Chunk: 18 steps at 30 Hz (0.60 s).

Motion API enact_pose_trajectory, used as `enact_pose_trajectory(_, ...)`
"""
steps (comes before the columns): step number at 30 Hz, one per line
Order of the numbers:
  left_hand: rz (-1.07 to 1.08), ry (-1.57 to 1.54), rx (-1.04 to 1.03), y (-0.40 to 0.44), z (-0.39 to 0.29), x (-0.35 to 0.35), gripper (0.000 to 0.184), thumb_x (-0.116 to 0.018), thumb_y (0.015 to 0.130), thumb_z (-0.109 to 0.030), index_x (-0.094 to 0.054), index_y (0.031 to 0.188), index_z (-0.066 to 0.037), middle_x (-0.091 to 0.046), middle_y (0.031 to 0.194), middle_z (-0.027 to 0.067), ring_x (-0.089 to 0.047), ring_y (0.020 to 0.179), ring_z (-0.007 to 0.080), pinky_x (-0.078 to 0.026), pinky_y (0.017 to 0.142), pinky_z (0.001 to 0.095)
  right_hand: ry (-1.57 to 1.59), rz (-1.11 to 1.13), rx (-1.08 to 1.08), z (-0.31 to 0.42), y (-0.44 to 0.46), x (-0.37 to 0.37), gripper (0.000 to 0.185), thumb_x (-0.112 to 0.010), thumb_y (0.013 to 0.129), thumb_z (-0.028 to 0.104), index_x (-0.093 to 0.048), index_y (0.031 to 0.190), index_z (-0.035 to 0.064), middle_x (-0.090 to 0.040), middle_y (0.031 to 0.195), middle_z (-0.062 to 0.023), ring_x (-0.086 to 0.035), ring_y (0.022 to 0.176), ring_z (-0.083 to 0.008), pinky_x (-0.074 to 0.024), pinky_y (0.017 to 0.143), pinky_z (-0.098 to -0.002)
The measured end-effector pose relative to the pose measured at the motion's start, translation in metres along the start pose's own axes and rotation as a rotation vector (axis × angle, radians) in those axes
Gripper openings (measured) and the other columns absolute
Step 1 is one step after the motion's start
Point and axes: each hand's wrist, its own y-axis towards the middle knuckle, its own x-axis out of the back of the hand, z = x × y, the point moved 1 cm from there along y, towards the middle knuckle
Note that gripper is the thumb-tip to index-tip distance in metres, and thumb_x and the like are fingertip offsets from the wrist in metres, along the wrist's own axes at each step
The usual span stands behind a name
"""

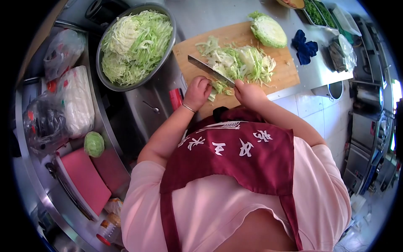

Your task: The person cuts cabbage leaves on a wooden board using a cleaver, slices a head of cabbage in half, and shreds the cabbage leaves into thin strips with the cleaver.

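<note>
My right hand (250,95) is wrapped round the handle of a kitchen knife (209,69), whose broad blade points up and left over the wooden cutting board (235,34). Behind the blade lies a heap of chopped cabbage (247,63). My left hand (198,93) is closed, its fingers curled at the board's near left edge. Small cabbage pieces (219,88) lie just beside its fingertips; whether it grips any is hidden. A cut cabbage half (269,31) rests at the far right of the board.
A metal bowl (100,63) heaped with shredded cabbage stands left of the board. A red object (175,99) and a spoon (152,107) lie near my left forearm. Right of the board is a dark blue cloth (304,47). A whole cabbage (94,144) sits far left.
</note>
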Motion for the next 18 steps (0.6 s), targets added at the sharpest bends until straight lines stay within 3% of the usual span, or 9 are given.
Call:
enact_pose_trajectory(9,-0.024,-0.003,-0.045,-0.004,0.004,-0.004,0.027,-0.068,0.073,-0.004,-0.056,0.098,-0.002,-0.056,0.097,0.0162,-0.056,0.092,0.0354,-0.048,0.081,0.0409,-0.117,0.117,0.016,0.022,-0.015,0.016,0.015,-0.044,0.091,0.016,-0.045,0.096,0.0027,-0.063,0.070,-0.0190,-0.062,0.062,-0.0394,-0.0485,0.054,-0.0506)
enact_pose_trajectory(18,0.003,0.009,-0.045,0.000,0.005,-0.004,0.029,-0.071,0.072,-0.003,-0.055,0.097,-0.003,-0.056,0.096,0.0161,-0.057,0.089,0.0359,-0.048,0.078,0.0414,-0.126,0.251,-0.026,0.021,-0.001,0.001,0.015,-0.044,0.090,0.013,-0.046,0.098,0.0003,-0.066,0.080,-0.0222,-0.066,0.070,-0.0384,-0.0516,0.059,-0.0474)
